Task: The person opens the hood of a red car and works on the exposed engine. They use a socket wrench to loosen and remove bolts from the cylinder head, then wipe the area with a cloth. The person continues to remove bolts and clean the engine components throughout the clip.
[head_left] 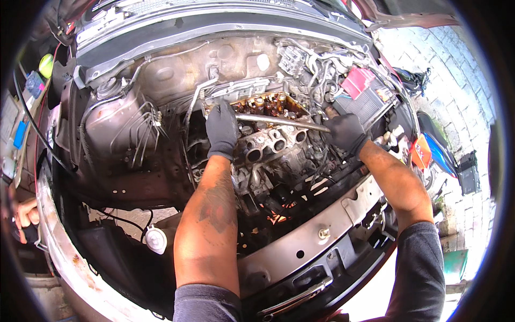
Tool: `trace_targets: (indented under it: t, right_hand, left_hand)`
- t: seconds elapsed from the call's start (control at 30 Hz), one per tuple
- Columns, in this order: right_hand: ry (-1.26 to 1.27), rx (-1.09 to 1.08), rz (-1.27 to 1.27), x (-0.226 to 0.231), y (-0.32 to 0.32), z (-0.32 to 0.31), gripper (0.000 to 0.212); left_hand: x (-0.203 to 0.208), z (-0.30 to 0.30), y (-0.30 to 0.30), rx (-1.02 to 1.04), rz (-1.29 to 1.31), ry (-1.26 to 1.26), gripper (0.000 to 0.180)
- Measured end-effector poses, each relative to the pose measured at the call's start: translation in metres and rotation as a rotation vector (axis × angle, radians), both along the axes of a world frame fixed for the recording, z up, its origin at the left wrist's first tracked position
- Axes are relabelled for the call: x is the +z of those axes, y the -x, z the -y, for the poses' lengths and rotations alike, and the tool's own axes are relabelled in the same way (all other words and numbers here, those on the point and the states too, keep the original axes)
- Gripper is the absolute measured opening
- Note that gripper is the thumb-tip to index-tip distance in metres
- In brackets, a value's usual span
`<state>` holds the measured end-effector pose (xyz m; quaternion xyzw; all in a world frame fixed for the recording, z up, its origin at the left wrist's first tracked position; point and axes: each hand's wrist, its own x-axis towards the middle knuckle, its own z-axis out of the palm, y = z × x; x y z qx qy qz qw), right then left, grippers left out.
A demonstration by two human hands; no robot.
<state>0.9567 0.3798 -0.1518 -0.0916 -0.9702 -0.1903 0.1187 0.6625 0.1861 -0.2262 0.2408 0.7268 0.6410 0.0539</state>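
Observation:
Both my hands wear dark gloves and reach over an engine (276, 140) in an open car bay. A long metal bar (284, 122) lies across the engine between them, sloping slightly down to the right. My left hand (221, 129) is closed over the bar's left end at the engine's left corner, hiding what that end meets. Around its right end my right hand (346, 133) is wrapped. Behind the bar, the engine's uncovered top (270, 105) shows brown, oily valve parts. Round ports (279, 145) open on its near face.
A crossmember (311, 232) spans the bay's front. A dark ribbed box (367, 107) with a red piece (358, 82) sits back right. White-capped filler neck (155, 239) stands front left. Another person's hand (27, 213) shows at far left. Loose pipes (142, 137) stick up left.

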Motion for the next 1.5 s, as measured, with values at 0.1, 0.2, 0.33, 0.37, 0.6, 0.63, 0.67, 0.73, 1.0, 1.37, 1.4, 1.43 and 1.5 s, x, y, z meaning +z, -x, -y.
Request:
trace_targets:
  t: [0.1,0.2,0.33,0.37,0.6,0.63,0.67,0.73,1.0,1.37,1.4,1.43,1.5]
  right_hand:
    - [0.001,0.034,0.019,-0.010,0.006,-0.027,0.017]
    - [-0.035,0.095,0.044,-0.021,0.016,-0.054,0.021]
    - [-0.086,0.272,0.006,-0.032,0.039,-0.096,0.027]
    - [-0.087,0.255,0.032,-0.021,0.047,-0.096,0.031]
    - [-0.069,0.410,0.012,-0.005,0.112,-0.149,0.016]
    - [-0.064,0.418,0.004,0.001,0.123,-0.152,0.012]
    - [-0.054,0.346,0.053,0.001,0.134,-0.154,0.012]
    - [-0.031,0.196,0.153,0.000,0.157,-0.158,0.012]
    - [0.507,-0.330,-0.063,-0.004,0.285,-0.128,0.019]
    - [0.260,-0.052,-0.226,-0.005,0.294,-0.097,0.036]
    - [0.256,-0.053,-0.214,-0.002,0.286,-0.100,0.036]
    - [0.252,-0.054,-0.202,0.002,0.279,-0.104,0.035]
    - [0.232,-0.055,-0.114,0.010,0.258,-0.118,0.031]
  left_hand:
    - [0.001,-0.002,-0.006,0.089,-0.059,0.012,0.050]
    - [0.002,-0.001,-0.006,0.115,-0.084,0.069,0.050]
    - [0.002,0.001,-0.008,0.123,-0.067,-0.023,0.041]
    - [0.005,0.003,-0.009,0.126,-0.043,0.021,0.037]
    - [0.006,0.000,-0.014,0.179,-0.143,0.065,0.033]
    - [0.010,0.000,-0.016,0.182,-0.134,0.055,0.032]
    - [0.012,0.001,-0.019,0.184,-0.124,0.049,0.031]
    - [0.013,-0.005,-0.018,0.170,-0.095,0.000,0.030]
    - [-0.005,0.003,-0.014,0.114,0.032,-0.074,0.030]
    - [0.009,0.003,-0.018,0.119,-0.047,0.098,0.036]
    - [0.007,0.002,-0.017,0.118,-0.053,0.075,0.039]
    - [0.010,0.000,-0.017,0.110,-0.041,0.036,0.041]
    - [0.019,-0.002,-0.015,0.093,0.016,0.012,0.045]
